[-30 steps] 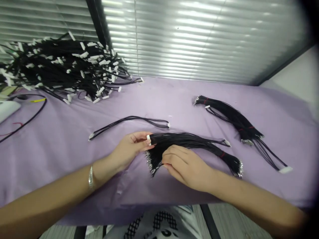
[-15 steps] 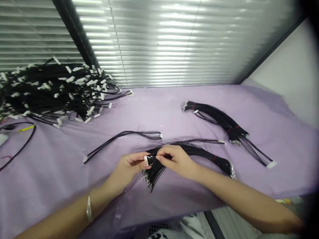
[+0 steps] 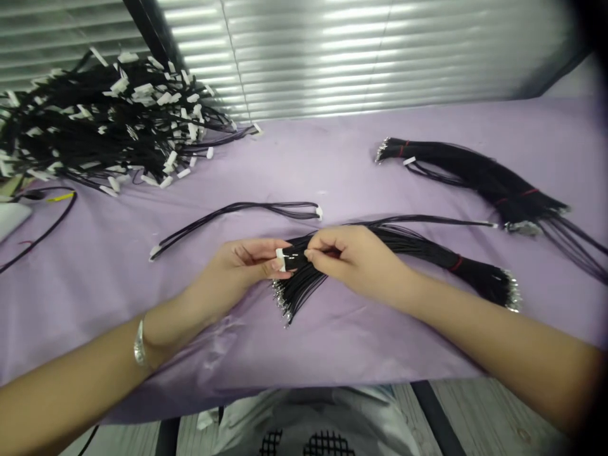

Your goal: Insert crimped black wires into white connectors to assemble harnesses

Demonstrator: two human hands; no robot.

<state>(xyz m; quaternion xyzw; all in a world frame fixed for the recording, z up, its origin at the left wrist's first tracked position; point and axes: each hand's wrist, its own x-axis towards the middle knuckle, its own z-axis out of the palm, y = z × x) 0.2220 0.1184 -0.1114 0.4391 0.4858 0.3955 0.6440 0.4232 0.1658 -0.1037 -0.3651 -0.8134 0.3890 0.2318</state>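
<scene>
Between thumb and fingers, my left hand (image 3: 251, 259) pinches a small white connector (image 3: 280, 258). Black wires with shiny metal tips lie at its right side; whether they are inside it I cannot tell. My right hand (image 3: 349, 253) is closed in a pinch on those thin black wires (image 3: 298, 256). Beneath both hands lies a loose bundle of black wires (image 3: 418, 250), its bare metal terminals fanned out at the left and a red tie round its right part. One short wire harness (image 3: 228, 210) with white connectors at both ends rests behind my left hand.
A big heap of black harnesses with white connectors (image 3: 118, 120) stands at the back left. Another tied wire bundle (image 3: 465, 168) lies at the back right. A black cable with a yellow tag (image 3: 61, 197) runs along the left. Purple cloth (image 3: 356, 348) covers the table; blinds (image 3: 304, 57) hang behind.
The camera view has tilted downward and come closer, so things appear higher and larger. Both hands keep their pinch, and the metal tips at the white connector show more clearly.
</scene>
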